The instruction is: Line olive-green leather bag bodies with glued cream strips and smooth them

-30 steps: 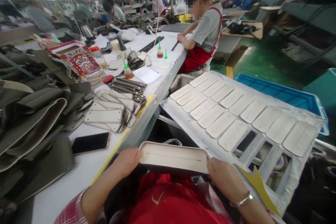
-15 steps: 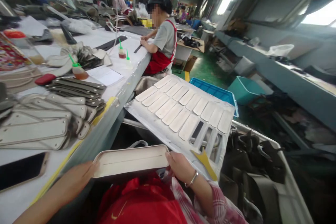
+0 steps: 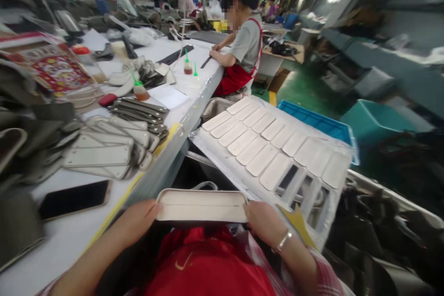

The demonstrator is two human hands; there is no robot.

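A long cream panel with rounded corners, a raised rim and a thin line along its middle is held level in front of the red apron. My left hand is closed on its left end, the fingertips partly hidden behind it. At the right end, my right hand grips the edge, with a bracelet at the wrist. Dark material shows along the panel's underside. Just beyond, rows of similar cream pieces lie on a slotted white board. A yellow forked piece rests at the board's near edge.
On the worktable to the left are a phone, stacked pale strips with holes and glue bottles. A co-worker sits farther along the table. Blue crate and bin of dark pieces stand right.
The view has swung left, so the surroundings sit farther right. The cream panel, formerly tilted up at its right end, is now nearly level. Both hands keep their hold.
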